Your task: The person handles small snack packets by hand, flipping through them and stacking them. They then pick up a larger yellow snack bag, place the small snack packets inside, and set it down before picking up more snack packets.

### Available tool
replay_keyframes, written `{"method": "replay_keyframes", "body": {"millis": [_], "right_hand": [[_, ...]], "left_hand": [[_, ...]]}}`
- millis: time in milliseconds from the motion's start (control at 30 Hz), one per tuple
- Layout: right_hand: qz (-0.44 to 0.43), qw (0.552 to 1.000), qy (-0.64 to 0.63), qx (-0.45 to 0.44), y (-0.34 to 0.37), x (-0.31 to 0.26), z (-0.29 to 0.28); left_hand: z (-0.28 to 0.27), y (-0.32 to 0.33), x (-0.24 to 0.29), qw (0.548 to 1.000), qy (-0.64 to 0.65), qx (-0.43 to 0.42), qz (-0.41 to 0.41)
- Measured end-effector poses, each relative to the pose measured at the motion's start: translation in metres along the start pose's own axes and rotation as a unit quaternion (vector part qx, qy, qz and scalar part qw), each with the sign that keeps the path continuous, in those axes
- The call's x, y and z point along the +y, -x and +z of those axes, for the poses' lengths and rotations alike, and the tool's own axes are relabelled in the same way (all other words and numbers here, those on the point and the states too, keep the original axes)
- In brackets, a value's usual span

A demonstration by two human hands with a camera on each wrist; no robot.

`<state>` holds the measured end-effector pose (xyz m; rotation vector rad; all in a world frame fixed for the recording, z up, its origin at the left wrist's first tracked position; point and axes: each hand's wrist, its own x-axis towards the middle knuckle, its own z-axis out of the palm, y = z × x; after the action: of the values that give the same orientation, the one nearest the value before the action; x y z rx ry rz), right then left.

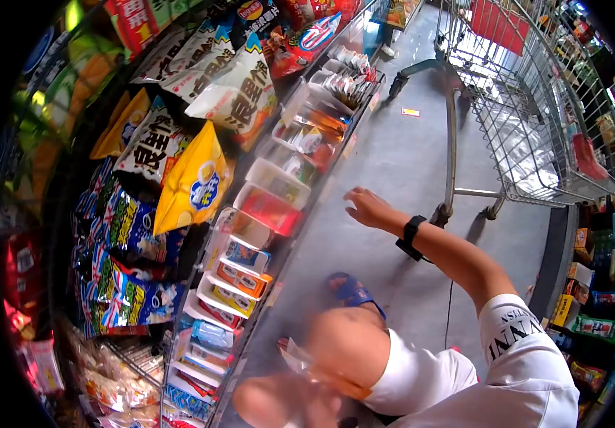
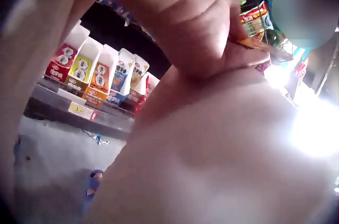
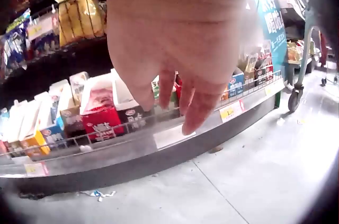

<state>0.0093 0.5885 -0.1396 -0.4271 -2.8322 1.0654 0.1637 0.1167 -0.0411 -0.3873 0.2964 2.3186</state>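
The right hand (image 1: 373, 208) is stretched out over the floor beside the low shelf, holding nothing. In the right wrist view its fingers point down, slightly spread, in front of the snack boxes, and the right hand (image 3: 172, 59) hides part of them. Low in the head view the left hand (image 1: 320, 408) is blurred beside a bare knee (image 1: 350, 346). In the left wrist view the left hand (image 2: 198, 36) lies against bare skin and pinches a thin, partly clear packet (image 2: 273, 50) with an orange edge. Its fingertips are largely hidden.
Small snack boxes (image 1: 239, 279) line the low shelf, with bagged snacks (image 1: 194, 182) above them. A wire shopping cart (image 1: 528, 143) stands on the right, its wheels on the grey floor (image 1: 400, 153). More shelves hold goods at the far right. Torn wrapper scraps (image 3: 99, 195) lie by the shelf base.
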Motion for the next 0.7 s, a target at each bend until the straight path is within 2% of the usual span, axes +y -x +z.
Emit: {"method": "replay_keyframes", "body": {"millis": [33, 67, 100, 167, 200, 233, 267, 300, 333, 367, 400, 467, 700], "right_hand": [[-0.021, 0.999, 0.038, 0.024, -0.013, 0.008, 0.006], [-0.018, 0.999, 0.035, 0.023, -0.027, 0.011, 0.006], [-0.017, 0.996, 0.067, 0.049, -0.041, 0.01, 0.003], [-0.011, 0.992, 0.098, 0.073, -0.067, 0.016, -0.001], [-0.061, 0.976, 0.159, 0.136, -0.08, 0.022, -0.005], [-0.11, 0.949, 0.219, 0.197, -0.09, 0.028, -0.008], [-0.107, 0.95, 0.219, 0.194, -0.098, 0.028, -0.013], [-0.097, 0.939, 0.229, 0.238, -0.106, 0.028, -0.017], [-0.087, 0.926, 0.239, 0.281, -0.112, 0.028, -0.022], [-0.086, 0.927, 0.237, 0.279, -0.116, 0.03, -0.026], [-0.068, 0.95, 0.209, 0.221, -0.119, 0.033, -0.031], [-0.026, 0.97, 0.197, 0.139, -0.123, 0.042, -0.031], [-0.04, 0.949, 0.243, 0.198, -0.133, 0.08, -0.012]], "left_hand": [[-0.023, 0.015, 0.013, 0.931, 0.304, -0.139, -0.149], [-0.036, 0.033, 0.028, 0.962, 0.24, 0.037, -0.124], [-0.036, 0.029, 0.028, 0.962, 0.238, 0.042, -0.124], [-0.035, 0.021, 0.024, 0.991, 0.087, -0.056, -0.085], [0.042, 0.007, 0.006, 0.998, -0.043, 0.038, -0.005], [0.036, 0.01, 0.007, 0.998, -0.043, 0.04, -0.008], [0.027, 0.018, 0.009, 0.989, -0.097, 0.106, 0.035], [0.015, 0.022, 0.011, 0.971, -0.15, 0.171, 0.077], [0.002, 0.013, 0.025, 0.991, -0.132, -0.027, -0.019], [0.009, 0.006, 0.021, 0.989, -0.144, 0.04, -0.006], [0.013, 0.002, 0.016, 0.986, -0.149, 0.08, 0.005], [0.019, -0.009, 0.007, 0.979, -0.168, 0.118, 0.006], [0.033, -0.055, -0.025, 0.97, -0.196, 0.141, -0.034]]}}
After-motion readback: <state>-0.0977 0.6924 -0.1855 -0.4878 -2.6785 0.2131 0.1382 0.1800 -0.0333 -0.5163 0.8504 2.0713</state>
